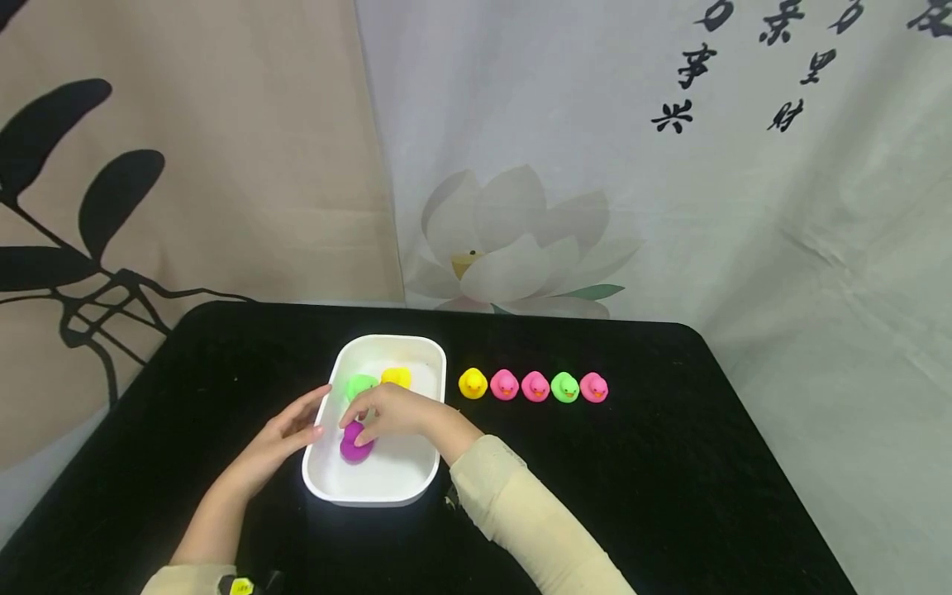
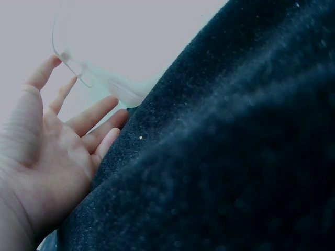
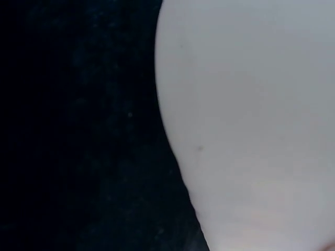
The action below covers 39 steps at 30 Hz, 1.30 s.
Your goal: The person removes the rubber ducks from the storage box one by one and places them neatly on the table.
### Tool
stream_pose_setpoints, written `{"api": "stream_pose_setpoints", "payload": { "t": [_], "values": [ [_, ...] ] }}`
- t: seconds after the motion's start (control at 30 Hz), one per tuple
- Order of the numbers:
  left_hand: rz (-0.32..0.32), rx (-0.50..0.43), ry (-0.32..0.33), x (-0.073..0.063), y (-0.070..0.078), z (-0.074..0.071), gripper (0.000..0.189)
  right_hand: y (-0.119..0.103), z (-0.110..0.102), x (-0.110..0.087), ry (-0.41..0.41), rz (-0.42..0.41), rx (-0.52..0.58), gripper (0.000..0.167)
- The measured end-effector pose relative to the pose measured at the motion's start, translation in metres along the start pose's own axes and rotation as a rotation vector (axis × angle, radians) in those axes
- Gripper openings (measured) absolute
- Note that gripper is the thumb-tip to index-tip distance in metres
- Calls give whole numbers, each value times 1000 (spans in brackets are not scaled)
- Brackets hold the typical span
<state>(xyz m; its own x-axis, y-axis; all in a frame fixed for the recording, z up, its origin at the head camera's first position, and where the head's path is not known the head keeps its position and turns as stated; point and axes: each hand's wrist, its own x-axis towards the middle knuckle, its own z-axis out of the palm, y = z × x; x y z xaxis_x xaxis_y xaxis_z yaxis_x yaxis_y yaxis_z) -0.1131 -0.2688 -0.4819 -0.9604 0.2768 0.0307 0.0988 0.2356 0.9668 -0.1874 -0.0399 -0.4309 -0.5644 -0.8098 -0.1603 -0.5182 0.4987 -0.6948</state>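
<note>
While right hand (image 1: pixel 390 411) grips purple duck (image 1: pixel 355 444), left hand (image 1: pixel 293 430) against white tub (image 1: pixel 372 494)

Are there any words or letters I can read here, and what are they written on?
The only writing is black brush characters on the grey cloth backdrop, at the top right in the head view: "事", "兴", "财".
The characters along the top edge are cut off and cannot be read.
The white tub and the toy ducks show no writing.
</note>
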Motion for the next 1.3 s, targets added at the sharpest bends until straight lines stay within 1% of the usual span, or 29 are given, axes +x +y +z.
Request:
{"api": "stream_pose_setpoints", "payload": {
  "t": [0.2, 0.33, 0.43, 0.63, 0.8, 0.93, 1.0, 1.13, 1.3],
  "values": [
    [-11, 3, 8, 0, -1, 1, 58, -2, -2, -2, 13, 4, -23, 38],
    [1, 2, 9, 0, 0, 0, 58, -5, -6, -6, 44, 2, -12, 37],
    [17, 2, 7, 0, 0, 0, 58, -6, -10, -10, 66, -22, 10, 37],
    [33, -2, 2, 0, 0, 0, 58, -6, -14, -17, 120, -89, -2, 36],
    [18, 4, 6, 0, 1, 1, 58, -5, -19, -23, 179, -133, -10, 36],
    [3, 5, 9, 0, 3, 2, 58, -4, -23, -29, 227, -168, 28, 35],
    [-3, 4, 10, 0, 3, 2, 58, -3, -25, -33, 249, -167, 56, 36],
    [-10, 3, 9, 0, 3, 2, 58, -1, -27, -40, 296, -129, 105, 37],
    [-5, 3, 10, 1, 2, 1, 58, 0, -30, -46, 357, -98, 133, 35]
  ]
}}
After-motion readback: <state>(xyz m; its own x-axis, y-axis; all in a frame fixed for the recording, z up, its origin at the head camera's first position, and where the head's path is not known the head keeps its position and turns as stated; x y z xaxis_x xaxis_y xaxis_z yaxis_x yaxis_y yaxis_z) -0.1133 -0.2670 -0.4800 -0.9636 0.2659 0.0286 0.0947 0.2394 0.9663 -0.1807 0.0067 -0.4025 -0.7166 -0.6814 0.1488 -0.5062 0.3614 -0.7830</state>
